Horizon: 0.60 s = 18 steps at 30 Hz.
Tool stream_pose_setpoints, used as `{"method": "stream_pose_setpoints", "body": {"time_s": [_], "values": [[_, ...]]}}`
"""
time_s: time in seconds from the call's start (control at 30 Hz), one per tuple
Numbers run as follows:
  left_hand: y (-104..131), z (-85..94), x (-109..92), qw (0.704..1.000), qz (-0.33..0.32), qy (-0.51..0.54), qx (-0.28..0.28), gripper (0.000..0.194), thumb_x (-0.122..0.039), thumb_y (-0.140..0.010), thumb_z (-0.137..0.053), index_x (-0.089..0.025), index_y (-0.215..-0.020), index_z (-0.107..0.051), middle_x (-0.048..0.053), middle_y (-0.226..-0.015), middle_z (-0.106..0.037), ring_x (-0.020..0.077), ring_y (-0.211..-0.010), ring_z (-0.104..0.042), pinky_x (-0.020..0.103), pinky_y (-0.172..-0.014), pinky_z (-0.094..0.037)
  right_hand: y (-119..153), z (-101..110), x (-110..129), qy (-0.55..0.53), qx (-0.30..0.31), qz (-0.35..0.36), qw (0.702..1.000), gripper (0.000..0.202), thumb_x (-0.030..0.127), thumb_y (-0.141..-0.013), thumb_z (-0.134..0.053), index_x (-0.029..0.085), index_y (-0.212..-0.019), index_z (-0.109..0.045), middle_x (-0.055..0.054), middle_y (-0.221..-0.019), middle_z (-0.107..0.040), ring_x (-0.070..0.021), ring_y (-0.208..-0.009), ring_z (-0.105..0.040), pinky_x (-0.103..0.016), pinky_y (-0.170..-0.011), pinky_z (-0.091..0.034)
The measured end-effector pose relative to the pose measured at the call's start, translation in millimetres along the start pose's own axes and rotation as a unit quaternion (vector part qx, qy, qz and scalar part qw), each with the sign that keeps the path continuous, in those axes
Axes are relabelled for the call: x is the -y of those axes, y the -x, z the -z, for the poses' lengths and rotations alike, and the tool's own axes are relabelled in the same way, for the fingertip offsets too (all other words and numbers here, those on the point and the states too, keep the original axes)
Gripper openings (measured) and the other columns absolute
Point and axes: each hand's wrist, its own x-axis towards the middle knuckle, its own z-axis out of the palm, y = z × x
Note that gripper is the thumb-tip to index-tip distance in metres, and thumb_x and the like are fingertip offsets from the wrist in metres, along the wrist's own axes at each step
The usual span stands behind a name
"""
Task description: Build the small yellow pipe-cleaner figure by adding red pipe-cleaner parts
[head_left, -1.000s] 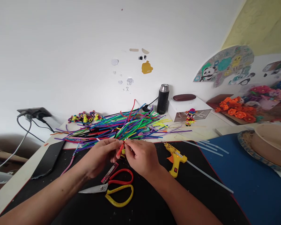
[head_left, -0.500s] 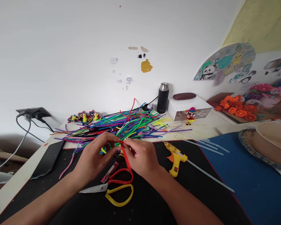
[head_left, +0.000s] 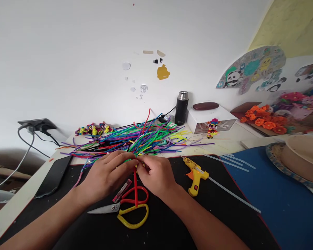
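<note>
- Red strip (head_left: 135, 182): it hangs from the two hands above the tabletop (head_left: 24, 198), over the black mat (head_left: 169, 229) and inward of that mat's far edge.
- The step in hand looks like fine finger work at the strip's upper end. Both forearms reach in from the near edge; resting the wrists lightly on the mat would steady them.
- The right hand (head_left: 158, 173) has its grip clamped on the upper end, thumb against forefinger. This is best used as the anchor, firm but without crushing the strip.
- The left hand (head_left: 105, 172) arches over with its fingertips gathered at the same spot; whether they pinch the strip too, I cannot tell. It would do well to work in small, even moves, close to the anchor, so that the bend stays tight.
- The loose length passes in front of the scissors (head_left: 115, 207) in this view; it is worth watching that it does not snag on the handles.
- As for looks, the strip is bright, plain red, slim and nearly straight, dropping almost vertically toward the near edge.
- Its lower end is free and seems blunt.
- Its upper tip is hidden among the fingers, so its shape there cannot be told.
</note>
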Motion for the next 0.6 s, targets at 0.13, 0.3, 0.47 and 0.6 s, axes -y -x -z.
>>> {"method": "stream_pose_setpoints", "body": {"time_s": [0.13,0.3,0.47,0.6], "values": [[-3.4,2.0,0.1,0.996,0.038,0.08,-0.009,0.029,-0.013,-0.097,-0.065,-0.028,-0.121,-0.073,0.009,-0.114,-0.079,0.0242,-0.103,-0.074,0.035,-0.092,-0.057,-0.2,0.3,0.6,0.002,-0.003,0.006,1.0,0.021,0.02,-0.097,-0.06,0.021,-0.081,-0.073,-0.002,-0.07,-0.074,-0.0148,-0.061,-0.066,-0.027,-0.059,-0.036],[-13.1,6.4,-4.7,0.961,0.178,0.204,-0.052,0.009,-0.022,-0.096,-0.069,-0.025,-0.098,-0.077,0.007,-0.097,-0.08,0.0232,-0.09,-0.074,0.032,-0.083,-0.057,1.4,-2.3,-0.3,0.002,-0.01,0.015,1.0,0.028,0.021,-0.098,-0.058,0.021,-0.071,-0.065,0.0,-0.064,-0.069,-0.0132,-0.056,-0.059,-0.028,-0.057,-0.033],[-26.9,10.6,-10.7,0.88,0.349,0.322,-0.024,0.019,-0.042,-0.09,-0.077,-0.023,-0.086,-0.077,0.004,-0.084,-0.076,0.0209,-0.077,-0.068,0.029,-0.073,-0.054,1.1,-2.2,0.0,0.019,-0.015,0.035,0.999,0.031,0.02,-0.099,-0.056,0.021,-0.068,-0.061,0.0,-0.061,-0.067,-0.013,-0.055,-0.059,-0.029,-0.058,-0.031],[-33.0,11.0,-4.9,0.788,0.43,0.44,-0.006,0.028,-0.048,-0.08,-0.086,-0.021,-0.082,-0.078,0.002,-0.079,-0.074,0.018,-0.072,-0.064,0.026,-0.068,-0.052,1.3,-2.0,1.4,0.035,-0.009,0.064,0.997,0.029,0.018,-0.099,-0.054,0.02,-0.072,-0.064,-0.001,-0.064,-0.069,-0.014,-0.058,-0.064,-0.029,-0.06,-0.034]]}}
